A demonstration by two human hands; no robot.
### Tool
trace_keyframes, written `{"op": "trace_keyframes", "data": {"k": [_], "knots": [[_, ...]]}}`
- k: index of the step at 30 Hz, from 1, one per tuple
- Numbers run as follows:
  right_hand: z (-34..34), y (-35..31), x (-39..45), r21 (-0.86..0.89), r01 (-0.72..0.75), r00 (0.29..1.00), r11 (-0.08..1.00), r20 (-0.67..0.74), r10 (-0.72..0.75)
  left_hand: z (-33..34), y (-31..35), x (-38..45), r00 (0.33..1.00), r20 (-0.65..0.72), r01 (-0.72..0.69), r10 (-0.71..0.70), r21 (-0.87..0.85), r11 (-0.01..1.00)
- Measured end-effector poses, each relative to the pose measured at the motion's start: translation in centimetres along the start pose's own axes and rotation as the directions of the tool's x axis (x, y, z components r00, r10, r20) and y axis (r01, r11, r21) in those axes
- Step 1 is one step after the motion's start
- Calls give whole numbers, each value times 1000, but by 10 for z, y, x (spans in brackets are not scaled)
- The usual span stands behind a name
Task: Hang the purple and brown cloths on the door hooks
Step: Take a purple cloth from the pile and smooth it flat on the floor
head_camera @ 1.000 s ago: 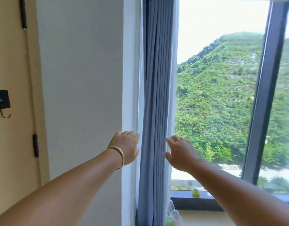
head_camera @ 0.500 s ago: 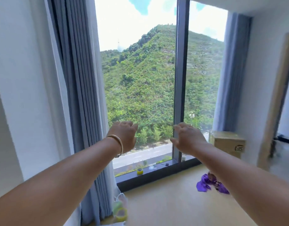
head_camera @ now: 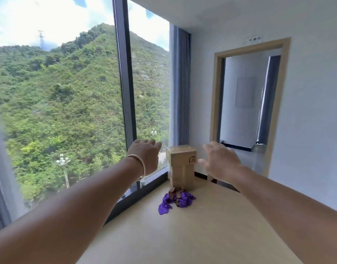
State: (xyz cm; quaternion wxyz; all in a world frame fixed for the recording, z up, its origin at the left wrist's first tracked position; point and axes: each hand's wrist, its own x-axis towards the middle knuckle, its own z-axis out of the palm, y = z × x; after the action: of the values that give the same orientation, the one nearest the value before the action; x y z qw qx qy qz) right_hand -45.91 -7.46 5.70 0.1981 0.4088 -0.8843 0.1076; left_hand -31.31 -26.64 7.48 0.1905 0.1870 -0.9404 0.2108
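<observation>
A crumpled purple cloth [head_camera: 182,201] lies on the light wooden floor near the window, with a brown patterned cloth [head_camera: 174,191] bunched on top of it. Both arms are stretched out in front of me at chest height. My left hand [head_camera: 144,157], with a bangle on the wrist, hangs palm down with loose fingers and holds nothing. My right hand [head_camera: 219,161] is also palm down, fingers apart, holding nothing. Both hands are well above and short of the cloths. No door hooks are in view.
A cardboard box [head_camera: 182,166] stands upright just behind the cloths in the corner. A tall window [head_camera: 123,92] with a dark frame fills the left. A grey curtain [head_camera: 180,82] hangs in the corner. An open doorway [head_camera: 247,101] is in the right wall.
My view has swung to the right, from the door with its hook and the left curtain across the window to the room's corner. The cloths and box have come into view. My hands stay outstretched.
</observation>
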Motion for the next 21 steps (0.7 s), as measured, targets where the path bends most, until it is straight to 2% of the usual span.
{"op": "trace_keyframes", "data": {"k": [9,14,21], "knots": [[-15,129,-36,-171,-280,958,945,21,288,19,127,78,968,-81,-245,236,-138,960],[-4,170,-42,-204,-366,923,908,41,382,32,177,116,935,-165,-343,313,-199,918],[15,227,-10,-264,-473,865,840,41,500,61,223,195,885,-199,-458,421,-209,864]]}}
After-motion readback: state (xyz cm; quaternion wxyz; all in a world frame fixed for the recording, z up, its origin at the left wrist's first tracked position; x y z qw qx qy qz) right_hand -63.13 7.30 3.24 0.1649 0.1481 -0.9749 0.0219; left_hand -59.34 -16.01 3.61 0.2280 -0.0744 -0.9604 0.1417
